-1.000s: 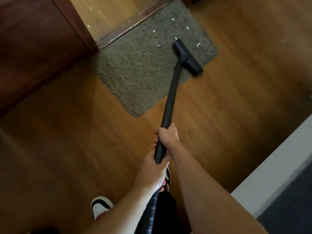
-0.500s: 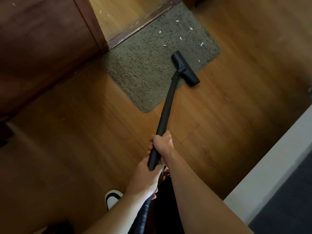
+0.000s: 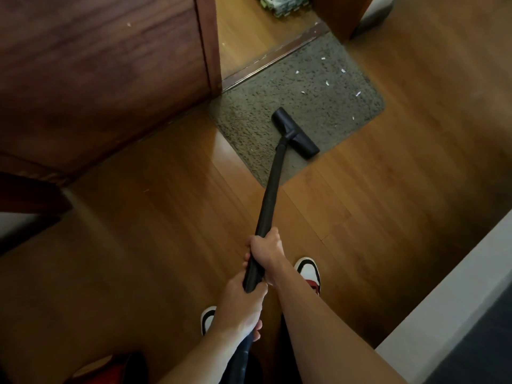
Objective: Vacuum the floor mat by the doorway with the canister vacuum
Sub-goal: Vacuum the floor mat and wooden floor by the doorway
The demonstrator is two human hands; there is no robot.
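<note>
From the head camera I see my right hand (image 3: 267,249) gripping the black vacuum wand (image 3: 270,195), fingers (image 3: 250,242) curled round it. My left hand (image 3: 241,306) grips the same wand just below. The floor nozzle (image 3: 295,133) rests on the near part of the grey floor mat (image 3: 249,117), which lies against the doorway threshold (image 3: 277,55). White scraps (image 3: 327,82) lie scattered on the mat beyond the nozzle.

Black wand (image 3: 270,198), grey-speckled mat (image 3: 327,103) (white flecks).
</note>
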